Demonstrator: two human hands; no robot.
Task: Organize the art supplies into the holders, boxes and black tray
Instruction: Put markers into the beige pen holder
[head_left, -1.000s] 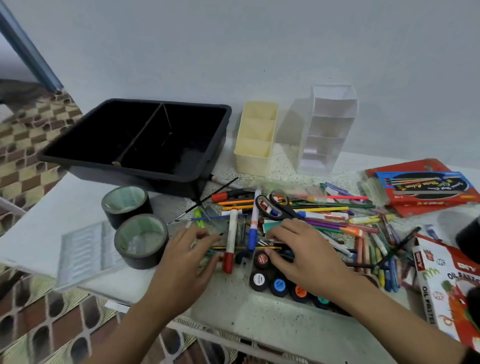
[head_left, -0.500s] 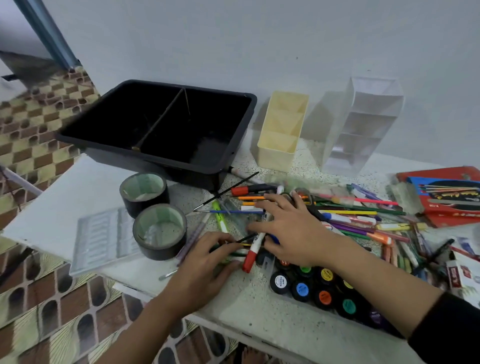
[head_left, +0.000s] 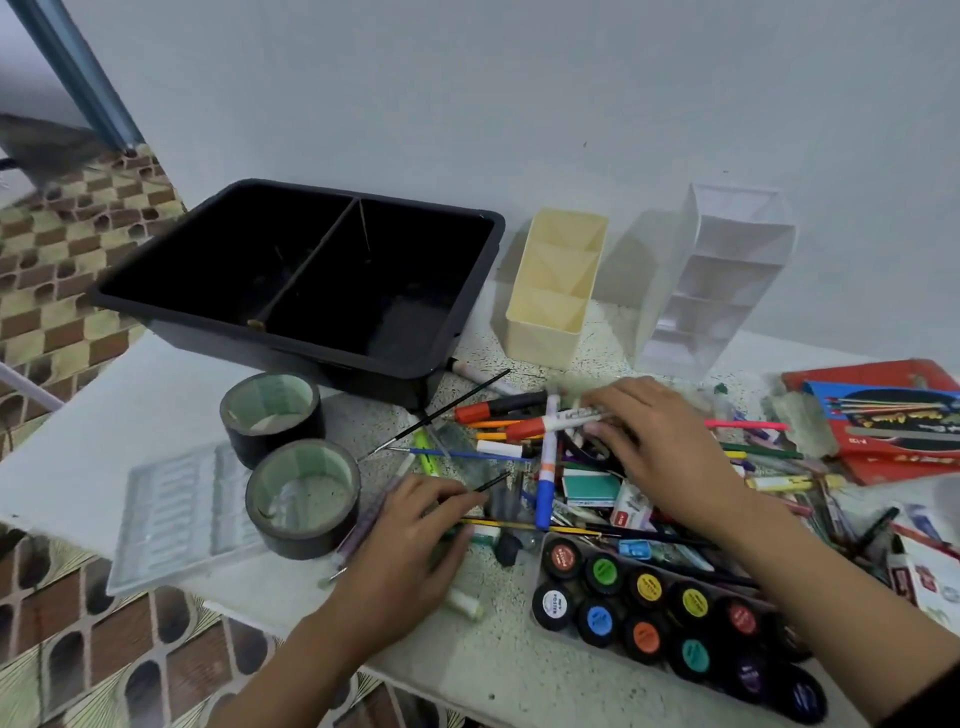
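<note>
A heap of pens, markers, pencils and brushes (head_left: 524, 457) covers the middle of the white table. My right hand (head_left: 660, 452) is over the heap and grips one end of a white marker with a red cap (head_left: 550, 423), which lies across a blue-capped marker (head_left: 544, 488). My left hand (head_left: 415, 530) is at the heap's near left edge and pinches a thin black brush (head_left: 485, 484). The black two-part tray (head_left: 483, 270) stands empty at the back left. To its right are a cream three-slot holder (head_left: 545, 338) and a clear tiered holder (head_left: 727, 291), both empty.
Two rolls of dark tape (head_left: 270, 415) (head_left: 304, 499) and a clear plastic palette (head_left: 176, 519) lie left of my left hand. A tray of poster paint pots (head_left: 649, 618) sits at the near edge. A red colour box (head_left: 883, 421) and a pastel box (head_left: 930, 577) are at the right.
My right hand has taken the red-capped marker from beside my left hand and moved it toward the back of the heap. My left hand stays at the near left with the brush.
</note>
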